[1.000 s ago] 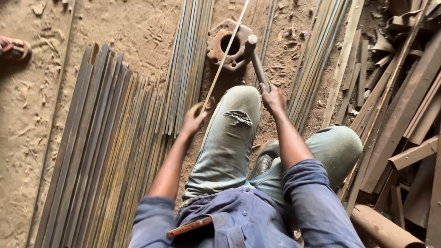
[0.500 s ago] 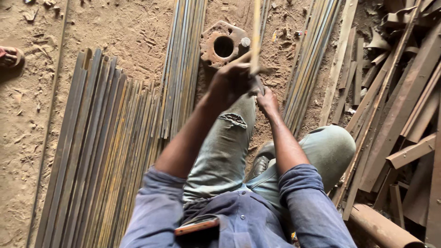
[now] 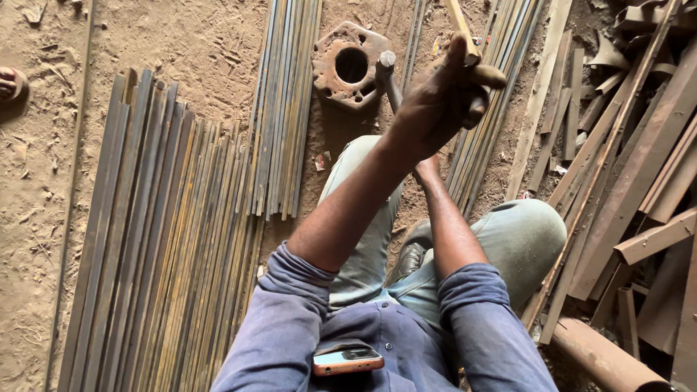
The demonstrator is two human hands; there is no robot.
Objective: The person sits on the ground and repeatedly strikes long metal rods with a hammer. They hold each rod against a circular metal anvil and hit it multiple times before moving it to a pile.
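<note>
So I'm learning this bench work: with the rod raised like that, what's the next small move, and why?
Probably lower the rod onto the rusty plate. The left hand holds it raised near the camera, well above the plate. The right hand is hidden behind the left, reaching toward the hammer resting by the plate's hole, so the rod seems to need seating first.

A rough metalworking yard or workshop is indicated by the bare dirt floor (image 3: 181, 43), rows of long thin steel bars (image 3: 160, 239) laid flat, a rusty holed metal plate (image 3: 348, 65), and heaped rusted angle-iron scrap (image 3: 632, 181) alongside.
</note>
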